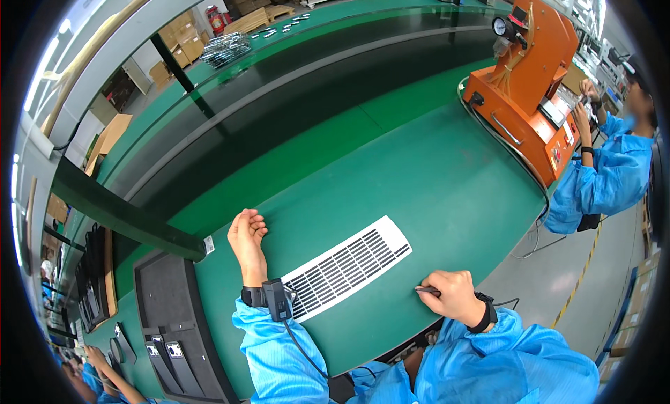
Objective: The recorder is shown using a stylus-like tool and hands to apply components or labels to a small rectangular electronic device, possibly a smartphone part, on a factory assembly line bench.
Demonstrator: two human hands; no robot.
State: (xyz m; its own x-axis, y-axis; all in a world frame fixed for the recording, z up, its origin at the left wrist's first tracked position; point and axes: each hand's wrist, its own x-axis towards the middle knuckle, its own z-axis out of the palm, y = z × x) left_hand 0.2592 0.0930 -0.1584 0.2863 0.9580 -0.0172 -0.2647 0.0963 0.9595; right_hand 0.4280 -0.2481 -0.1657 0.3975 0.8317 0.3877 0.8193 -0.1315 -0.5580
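Right of the shallow black rectangular tray (164, 282), the bare left hand (250, 242) hovers loosely curled, apparently empty. Its black boxy wrist device (277, 299) hides one end of the white slotted panel (352, 267) lying on the green tabletop (335, 219). The bare right hand (450, 294) pinches a short dark object (428, 290), mostly covered, kind unclear. Handling seems paused; touching object to panel would call for a leftward reach.

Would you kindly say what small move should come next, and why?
Perhaps rest the left hand on the white slotted panel to steady it: that hand looks empty, while the right hand holds a small dark object beside the panel.
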